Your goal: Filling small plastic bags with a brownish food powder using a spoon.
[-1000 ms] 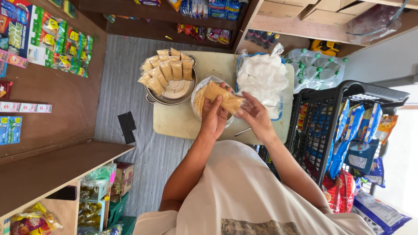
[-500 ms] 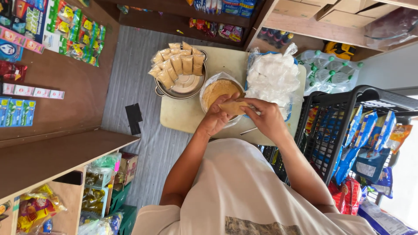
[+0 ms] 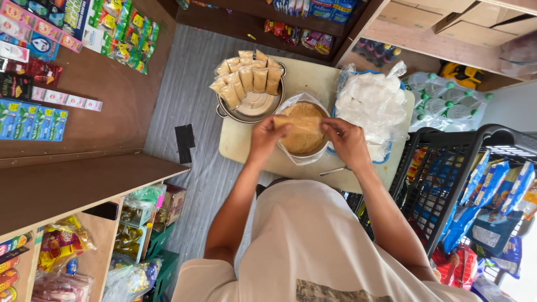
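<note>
Head view showed left hand [image 3: 267, 136] and right hand [image 3: 348, 140] pinching opposite ends of a filled brown packet [image 3: 297, 124], stretched level above the powder bowl [image 3: 302, 146], likely catching spills.

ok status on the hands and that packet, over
Both hands, left and right, gripping small clear packet of brown powder over lined bowl of brown powder. Nothing obstructing.

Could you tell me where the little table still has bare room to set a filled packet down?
The table is bare along its near-left corner beside the left hand, and at the far strip between pot and plastic bags. The middle, around the bowl, is crowded.
</note>
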